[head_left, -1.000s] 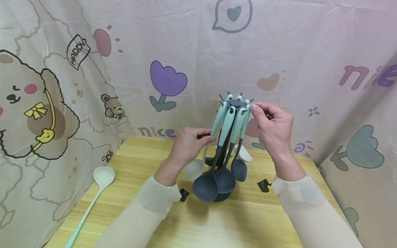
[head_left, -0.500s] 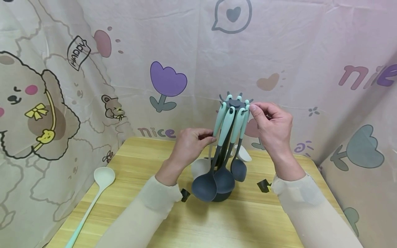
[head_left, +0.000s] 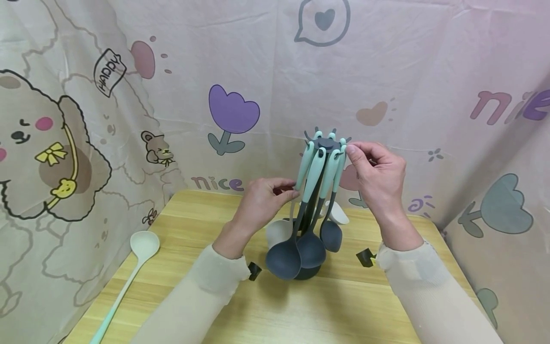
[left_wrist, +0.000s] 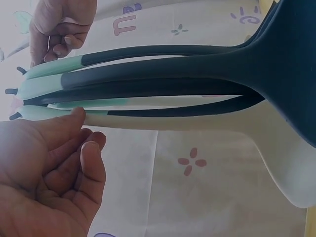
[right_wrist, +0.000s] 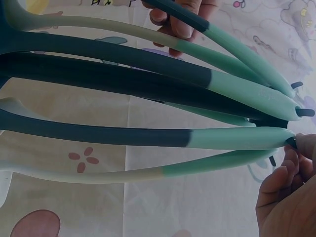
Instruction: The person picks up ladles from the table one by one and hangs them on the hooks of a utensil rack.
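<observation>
A dark utensil rack [head_left: 328,144] stands upright, hung with several mint-handled kitchen utensils. My left hand [head_left: 261,203] pinches a white, broad-headed utensil [head_left: 277,232] between thumb and index finger, low on its mint handle. In the left wrist view its pale shaft [left_wrist: 173,122] runs beside the dark ones, and its head is partly covered. My right hand [head_left: 382,179] pinches the tip of a hook at the rack's top right, beside a hanging mint handle [right_wrist: 242,138]. In front hang a dark ladle [head_left: 283,259] and another dark round-headed utensil [head_left: 311,249].
A white ladle [head_left: 144,244] with a long mint-ended handle lies along the left side of the wooden table [head_left: 352,306]. Behind the rack shows another white utensil head [head_left: 337,213]. A printed cloth [head_left: 275,62] hangs behind and along both sides.
Over the first half second my left hand shifted slightly right, bringing the white utensil closer to the rack. Since then it has stayed still. My right hand keeps its place at the hook.
</observation>
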### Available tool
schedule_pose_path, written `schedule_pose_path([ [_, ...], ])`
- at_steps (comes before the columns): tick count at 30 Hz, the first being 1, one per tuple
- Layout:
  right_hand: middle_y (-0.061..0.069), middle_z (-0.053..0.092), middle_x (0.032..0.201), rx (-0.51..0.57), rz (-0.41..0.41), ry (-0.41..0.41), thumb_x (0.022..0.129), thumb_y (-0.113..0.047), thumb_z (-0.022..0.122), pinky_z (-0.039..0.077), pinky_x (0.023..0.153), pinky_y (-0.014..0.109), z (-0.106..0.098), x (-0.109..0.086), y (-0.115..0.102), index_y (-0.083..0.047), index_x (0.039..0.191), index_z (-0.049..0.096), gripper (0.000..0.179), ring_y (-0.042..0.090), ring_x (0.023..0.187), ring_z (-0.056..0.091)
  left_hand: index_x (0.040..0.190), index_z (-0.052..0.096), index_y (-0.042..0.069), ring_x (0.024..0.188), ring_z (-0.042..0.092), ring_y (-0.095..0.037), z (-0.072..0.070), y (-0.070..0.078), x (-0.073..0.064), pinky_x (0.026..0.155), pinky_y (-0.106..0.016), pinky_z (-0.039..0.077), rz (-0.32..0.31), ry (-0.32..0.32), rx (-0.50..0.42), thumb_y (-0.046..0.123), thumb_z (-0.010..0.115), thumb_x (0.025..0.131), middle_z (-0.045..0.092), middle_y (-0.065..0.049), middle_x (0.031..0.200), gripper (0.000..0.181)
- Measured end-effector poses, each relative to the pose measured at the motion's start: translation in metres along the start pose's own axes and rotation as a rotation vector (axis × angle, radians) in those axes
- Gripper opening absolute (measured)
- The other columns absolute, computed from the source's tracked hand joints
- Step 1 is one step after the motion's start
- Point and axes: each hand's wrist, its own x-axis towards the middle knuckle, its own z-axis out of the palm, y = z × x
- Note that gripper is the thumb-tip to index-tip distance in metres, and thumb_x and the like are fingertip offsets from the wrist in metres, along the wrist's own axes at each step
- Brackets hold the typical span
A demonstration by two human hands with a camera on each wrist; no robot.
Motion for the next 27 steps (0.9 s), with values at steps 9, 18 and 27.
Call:
schedule_pose_path([
  [9, -0.012, 0.068, 0.076, 0.01, 0.005, 0.004, 0.096, -0.013, 0.08, 0.04, 0.052, 0.017, -0.001, -0.001, -0.003, 0.002, 0.1, 0.081, 0.016, 0.007, 0.059, 0.052, 0.115, 0.079, 0.013, 0.088, 0.069, -0.016, -0.018, -0.018, -0.016, 0.078, -0.035, 0.059, -0.05, -0.039, 0.186, 0.021, 0.073, 0.101, 0.076, 0.001, 0.099, 0.017],
  [18, -0.017, 0.07, 0.079, 0.03, -0.021, -0.015, 0.095, -0.011, 0.081, 0.042, 0.055, 0.018, 0.006, -0.001, -0.004, 0.003, 0.099, 0.081, 0.014, 0.008, 0.062, 0.053, 0.098, 0.071, 0.012, 0.073, 0.058, -0.018, -0.072, -0.087, -0.06, 0.069, -0.038, 0.052, -0.224, -0.145, 0.418, 0.014, 0.068, 0.1, 0.067, 0.0, 0.084, 0.005],
  [27, -0.017, 0.069, 0.079, 0.029, -0.045, -0.028, 0.094, -0.008, 0.081, 0.043, 0.057, 0.019, 0.011, -0.003, -0.006, 0.003, 0.099, 0.081, 0.012, 0.011, 0.065, 0.054, 0.074, 0.051, 0.014, 0.06, 0.042, -0.016, -0.132, -0.163, -0.122, 0.056, -0.031, 0.035, -0.37, -0.313, 0.508, 0.009, 0.059, 0.097, 0.045, 0.002, 0.065, 0.025],
])
